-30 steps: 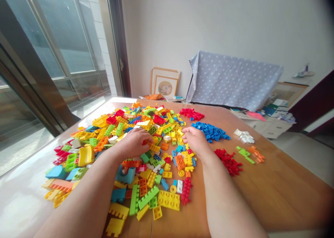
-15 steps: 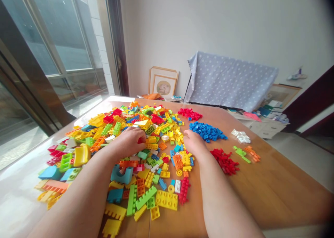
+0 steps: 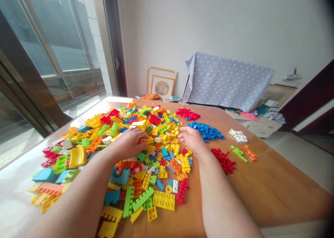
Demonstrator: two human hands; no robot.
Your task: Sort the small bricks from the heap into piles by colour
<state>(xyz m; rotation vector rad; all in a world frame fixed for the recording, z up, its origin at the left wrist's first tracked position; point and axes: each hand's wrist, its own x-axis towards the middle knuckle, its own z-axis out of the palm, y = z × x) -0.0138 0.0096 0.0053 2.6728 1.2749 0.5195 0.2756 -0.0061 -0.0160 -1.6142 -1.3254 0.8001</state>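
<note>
My left hand (image 3: 132,142) rests in the large heap of mixed bricks (image 3: 113,128), its fingers curled down around something red that is mostly hidden. At the heap's right edge, my right hand (image 3: 190,139) has its fingers apart, pointing left, with nothing held. Just beyond it lies a pile of blue pieces (image 3: 207,131). A pile of dark red pieces (image 3: 223,161) is right of my right wrist. Nearer me are a large yellow brick (image 3: 164,200) and a long red piece (image 3: 182,192).
The wooden table (image 3: 276,182) also bears pinkish-red pieces (image 3: 188,114) at the back, and white (image 3: 238,135), green (image 3: 238,153) and orange pieces (image 3: 249,153) at the right. Behind stand a framed picture (image 3: 161,87) and a dotted cloth (image 3: 227,80).
The fingers of my right hand have spread apart more. Small yellow and red pieces between my hands have shifted. The whole view has moved slightly.
</note>
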